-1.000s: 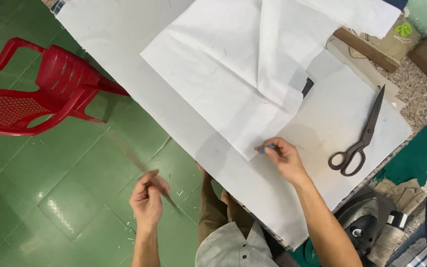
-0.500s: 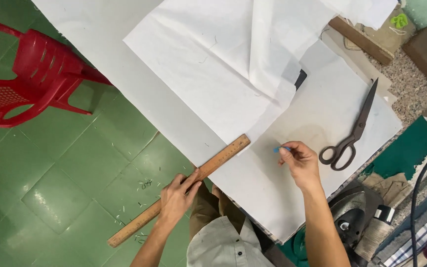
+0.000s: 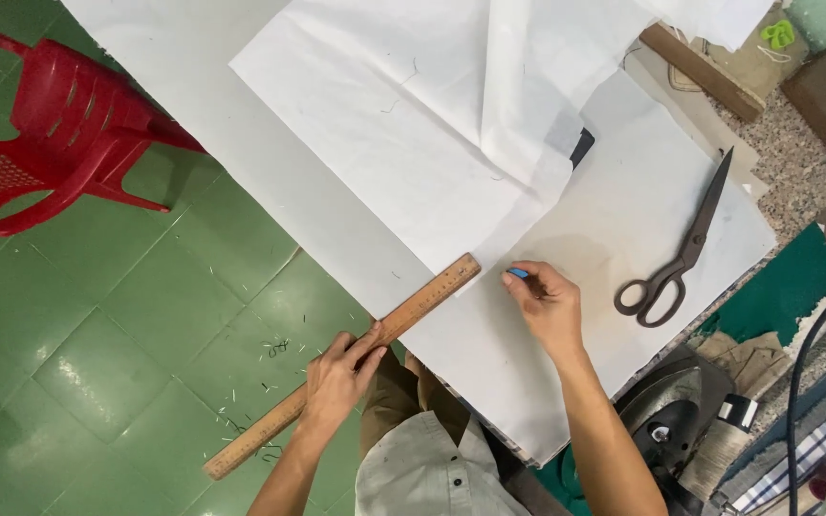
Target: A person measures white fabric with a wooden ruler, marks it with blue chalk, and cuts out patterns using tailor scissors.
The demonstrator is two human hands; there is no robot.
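My left hand (image 3: 338,375) grips a long wooden ruler (image 3: 413,306) near its middle; the ruler's far end lies on the table's near edge, close to the corner of a folded white cloth (image 3: 403,143). My right hand (image 3: 547,308) rests on the white table cover (image 3: 642,220) and pinches a small blue piece of chalk (image 3: 517,274) at its fingertips, just right of the ruler's tip. The ruler's near end hangs out over the green floor.
Large dark scissors (image 3: 681,253) lie closed to the right of my right hand. A red plastic chair (image 3: 59,134) stands on the green tiled floor at left. An iron (image 3: 666,416) sits below the table's right corner, with cables and cloth scraps beside it.
My left hand came up from beside my body holding the wooden ruler and brought its far end onto the table edge near the cloth corner. My right hand stayed in place with the chalk.
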